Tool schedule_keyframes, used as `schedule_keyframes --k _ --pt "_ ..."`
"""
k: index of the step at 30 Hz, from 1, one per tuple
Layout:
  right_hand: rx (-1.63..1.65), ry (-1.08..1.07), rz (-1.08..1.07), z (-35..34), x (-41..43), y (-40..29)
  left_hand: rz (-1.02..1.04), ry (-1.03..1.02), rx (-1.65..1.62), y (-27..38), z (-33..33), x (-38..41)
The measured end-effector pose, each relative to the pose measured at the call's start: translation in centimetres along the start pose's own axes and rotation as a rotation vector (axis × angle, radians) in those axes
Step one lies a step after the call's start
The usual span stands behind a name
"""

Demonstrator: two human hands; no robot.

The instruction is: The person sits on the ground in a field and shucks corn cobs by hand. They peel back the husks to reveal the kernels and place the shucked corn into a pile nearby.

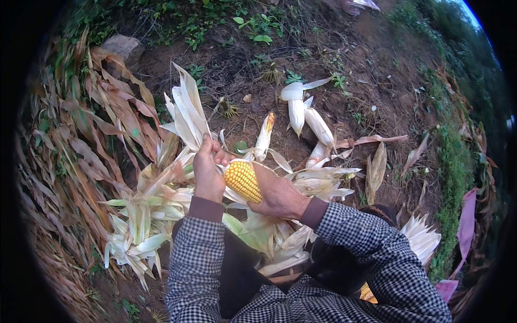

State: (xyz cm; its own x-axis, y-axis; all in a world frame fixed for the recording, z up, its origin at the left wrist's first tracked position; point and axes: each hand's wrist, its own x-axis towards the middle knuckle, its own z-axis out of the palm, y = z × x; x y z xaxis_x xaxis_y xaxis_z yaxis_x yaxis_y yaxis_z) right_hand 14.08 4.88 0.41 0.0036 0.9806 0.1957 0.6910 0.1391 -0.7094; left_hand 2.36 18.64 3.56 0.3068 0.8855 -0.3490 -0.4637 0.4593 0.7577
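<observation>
A yellow ear of corn [242,180] lies between my hands, its kernels bare on the side facing up. My right hand [278,193] wraps around the ear from the right and hides that end. Pale dry husk leaves [189,109] stand up from my left hand [209,167], whose thumb and fingers pinch them at the ear's left end. Just beyond, a partly husked ear [264,137] on the soil shows some kernels at its tip. Farther right lie several ears still in their husks [297,111].
Stripped husks [141,226] are heaped in front of and between my knees. Dry corn stalks [117,105] pile up along the left, near a rock [121,45]. More bare corn [368,294] shows beneath my right arm. Pink plastic sheeting [467,226] lies at the far right.
</observation>
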Motion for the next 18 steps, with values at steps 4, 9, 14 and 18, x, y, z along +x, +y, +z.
schedule_keyframes --k 4,9,14,18 --pt "0.223 0.007 -0.042 -1.8 1.7 -1.9 0.161 -0.043 -0.078 2.6 1.5 -1.8" --pt "0.464 0.069 0.125 0.5 2.4 -4.3 0.227 -0.019 -0.330 4.6 1.8 -1.9" --pt "1.389 -0.025 0.520 3.0 2.4 -3.8 0.329 -0.071 -0.760 8.9 -0.8 -0.6" --pt "1.292 -0.172 0.544 2.8 1.7 -3.4 0.387 0.131 -0.539 10.0 -6.3 2.6"
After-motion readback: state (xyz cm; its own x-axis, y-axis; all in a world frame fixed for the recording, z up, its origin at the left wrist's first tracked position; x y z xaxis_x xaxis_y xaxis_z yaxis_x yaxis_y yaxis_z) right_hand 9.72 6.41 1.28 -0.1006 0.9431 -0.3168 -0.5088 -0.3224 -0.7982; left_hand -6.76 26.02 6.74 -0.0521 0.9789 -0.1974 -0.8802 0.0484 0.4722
